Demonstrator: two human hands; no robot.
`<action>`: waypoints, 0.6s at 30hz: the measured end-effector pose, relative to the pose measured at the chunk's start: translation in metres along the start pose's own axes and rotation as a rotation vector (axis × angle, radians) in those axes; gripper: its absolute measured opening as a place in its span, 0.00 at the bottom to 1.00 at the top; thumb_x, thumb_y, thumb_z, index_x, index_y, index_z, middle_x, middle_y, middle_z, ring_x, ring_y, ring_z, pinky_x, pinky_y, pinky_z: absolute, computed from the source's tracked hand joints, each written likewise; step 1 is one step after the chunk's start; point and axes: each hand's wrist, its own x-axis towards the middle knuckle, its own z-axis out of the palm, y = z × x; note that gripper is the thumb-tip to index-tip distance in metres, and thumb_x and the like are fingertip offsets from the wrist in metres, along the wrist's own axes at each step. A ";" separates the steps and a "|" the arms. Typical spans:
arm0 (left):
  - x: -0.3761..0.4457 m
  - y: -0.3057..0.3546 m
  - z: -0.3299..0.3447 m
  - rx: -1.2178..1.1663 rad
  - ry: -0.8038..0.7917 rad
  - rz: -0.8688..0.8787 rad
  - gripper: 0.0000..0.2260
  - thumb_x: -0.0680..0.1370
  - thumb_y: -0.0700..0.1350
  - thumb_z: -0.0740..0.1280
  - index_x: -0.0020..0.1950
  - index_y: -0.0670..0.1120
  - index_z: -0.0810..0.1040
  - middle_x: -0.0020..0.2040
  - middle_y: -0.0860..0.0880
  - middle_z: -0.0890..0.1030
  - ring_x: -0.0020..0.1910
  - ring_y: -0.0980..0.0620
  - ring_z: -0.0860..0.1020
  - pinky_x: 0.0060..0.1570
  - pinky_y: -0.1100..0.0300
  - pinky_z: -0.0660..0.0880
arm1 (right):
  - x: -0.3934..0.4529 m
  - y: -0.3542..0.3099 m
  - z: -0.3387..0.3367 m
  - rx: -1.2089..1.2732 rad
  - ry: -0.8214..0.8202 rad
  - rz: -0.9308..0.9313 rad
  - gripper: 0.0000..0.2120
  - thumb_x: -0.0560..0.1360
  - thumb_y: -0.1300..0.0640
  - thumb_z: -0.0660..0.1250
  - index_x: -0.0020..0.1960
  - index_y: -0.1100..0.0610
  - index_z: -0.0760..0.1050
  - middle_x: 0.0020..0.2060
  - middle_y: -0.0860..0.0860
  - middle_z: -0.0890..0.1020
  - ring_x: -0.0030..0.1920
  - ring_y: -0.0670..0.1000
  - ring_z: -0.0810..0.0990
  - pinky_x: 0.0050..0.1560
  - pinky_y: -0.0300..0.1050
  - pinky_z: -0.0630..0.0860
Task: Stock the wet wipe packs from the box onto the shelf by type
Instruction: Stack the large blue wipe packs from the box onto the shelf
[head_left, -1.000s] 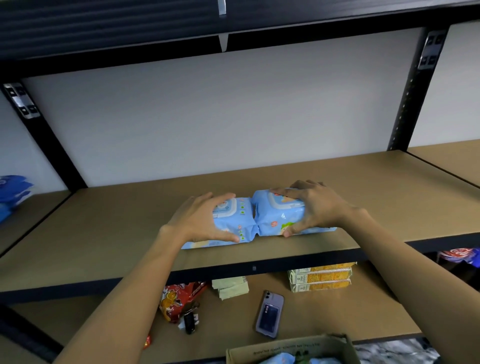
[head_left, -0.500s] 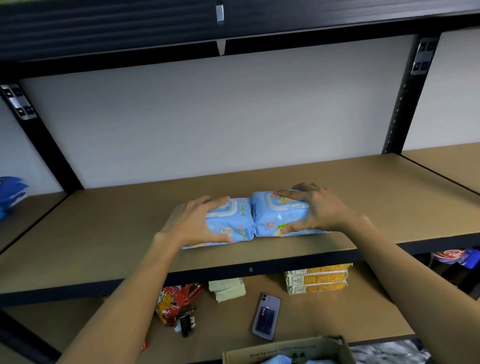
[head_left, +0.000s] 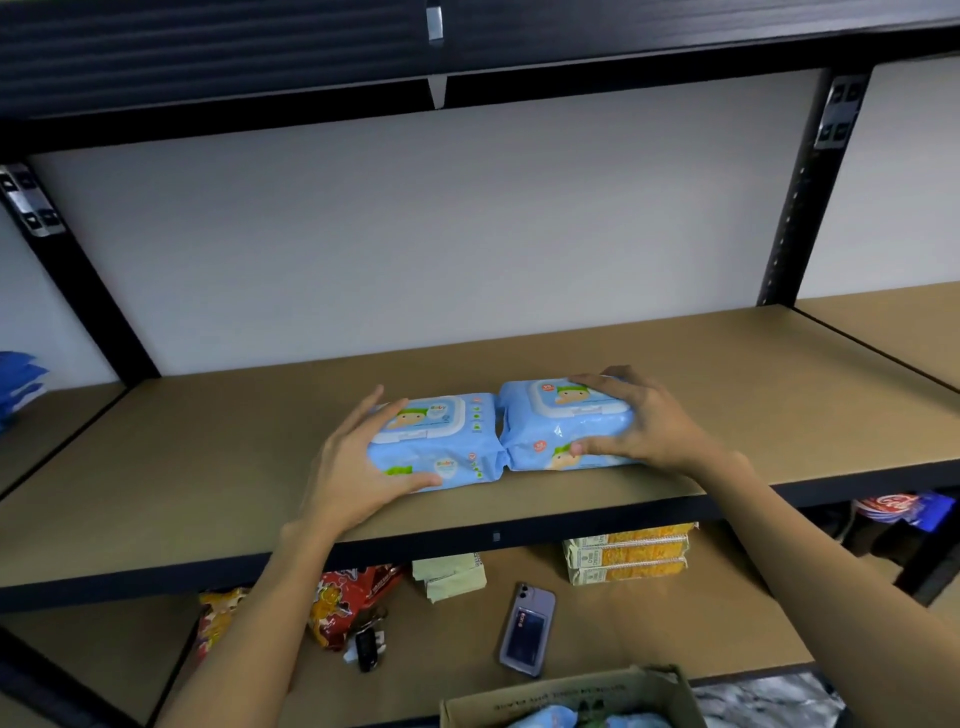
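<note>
- Since the earlier frame the left hand (head_left: 358, 467) has loosened: its fingers are now straighter and lifted along the outer end of the left wipe pack (head_left: 441, 441), thumb flat against the pack's front face (before, the fingers lay curled over the lid).
- The right hand (head_left: 636, 423) stays curled over the right wipe pack (head_left: 550, 423), fingers on the lid, thumb pinching the front.
- Both packs lie end to end, touching, near the front edge of the shelf (head_left: 727, 395), as before.
- Below the shelf: a phone (head_left: 527, 629), yellow packets (head_left: 628, 553), a red snack bag (head_left: 358, 592), keys (head_left: 366, 647).
- Under the phone, the cardboard box (head_left: 571, 696) shows more blue packs.
</note>
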 end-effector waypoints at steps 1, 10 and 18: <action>0.000 -0.002 0.001 -0.022 0.013 0.008 0.44 0.55 0.74 0.76 0.70 0.64 0.74 0.76 0.66 0.63 0.70 0.65 0.68 0.66 0.59 0.69 | -0.001 0.000 0.000 0.011 0.009 0.001 0.41 0.59 0.29 0.76 0.70 0.30 0.68 0.66 0.45 0.70 0.68 0.48 0.69 0.71 0.49 0.67; -0.002 -0.003 0.002 -0.075 0.015 0.016 0.42 0.57 0.71 0.78 0.69 0.64 0.74 0.74 0.66 0.67 0.70 0.68 0.68 0.66 0.61 0.69 | -0.008 -0.002 0.002 0.051 0.111 -0.021 0.37 0.60 0.29 0.77 0.68 0.32 0.72 0.63 0.46 0.72 0.64 0.48 0.72 0.68 0.48 0.71; -0.003 0.003 0.003 -0.111 0.052 0.029 0.39 0.58 0.63 0.82 0.68 0.59 0.78 0.73 0.60 0.71 0.70 0.66 0.69 0.65 0.74 0.63 | -0.005 -0.014 -0.003 0.131 0.323 -0.019 0.36 0.59 0.29 0.77 0.64 0.40 0.80 0.59 0.49 0.78 0.60 0.49 0.78 0.63 0.50 0.76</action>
